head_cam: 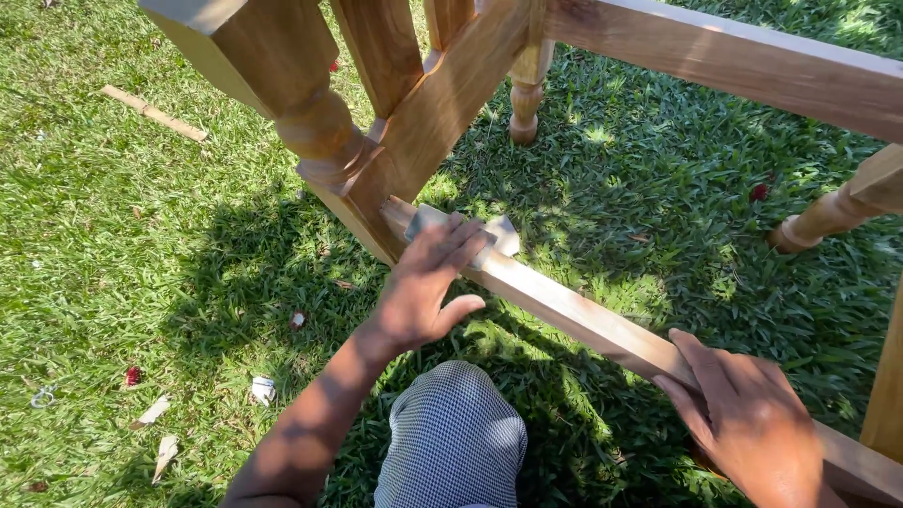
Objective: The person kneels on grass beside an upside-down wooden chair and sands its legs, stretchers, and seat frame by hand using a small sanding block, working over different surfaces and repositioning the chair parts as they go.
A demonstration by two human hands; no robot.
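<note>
**Sanding a lower rail on an assembled wooden frame, work under way**

A bare wooden furniture frame [715,56] stands on sunlit grass [141,235], already put together: turned legs [320,132] and square rails are joined, and no finish shows on the timber, which looks raw and pale. That much of the build reads as done; the smoothing appears to be the stage in hand

A slim lower rail [583,320] runs diagonally from the joint near the closest leg down toward the lower right corner. At its upper end, just beside the joint, lies a small grey sheet of sandpaper [503,233], folded over the rail's top edge

The left hand [423,282] lies flat on that sheet, fingers stretched forward and pressed down, thumb spread out to the side. The right hand [743,414] grips the same rail further down, fingers curled over its top, steadying it

Judging by the paper's place at the very end of the rail, most of the length between the two hands may be left to rub, though the wood's surface gives no clear sign of which parts are finished

Scraps of wood [155,115] and small litter lie scattered in the grass at the left
</note>
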